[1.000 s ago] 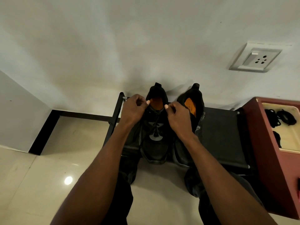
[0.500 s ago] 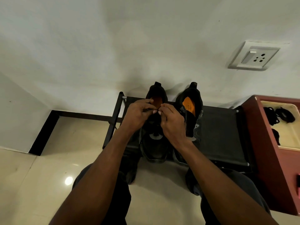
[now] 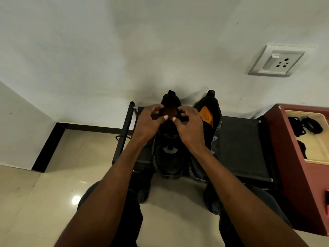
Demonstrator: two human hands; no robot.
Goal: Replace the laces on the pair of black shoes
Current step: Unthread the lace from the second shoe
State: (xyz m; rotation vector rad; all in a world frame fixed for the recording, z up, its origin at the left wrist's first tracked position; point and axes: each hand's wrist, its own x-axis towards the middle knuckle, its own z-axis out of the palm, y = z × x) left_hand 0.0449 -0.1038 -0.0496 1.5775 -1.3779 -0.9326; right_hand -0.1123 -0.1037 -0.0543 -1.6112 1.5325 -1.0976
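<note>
hovering over the left black shoe (image 3: pixel 169 157) on the rack (image 3: pixel 243 145), left hand (image 3: pixel 149 122) and right hand (image 3: pixel 191 125) curl their fingers at its collar; whether either grip pinches lace is unclear.

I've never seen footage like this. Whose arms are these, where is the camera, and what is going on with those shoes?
There is no machine here: a person wears a camera on the head, so you look down along their own two arms. The left hand and right hand hover over the opening of the left shoe, fingers loosely curled. Whether either has a grip on a lace is too dark to tell. The right shoe stands beside it, its orange insole showing. Both shoes sit on a low black rack against the wall. To the right is a red cabinet with a pale tray holding dark bundles, probably laces. A wall socket is above.
</note>
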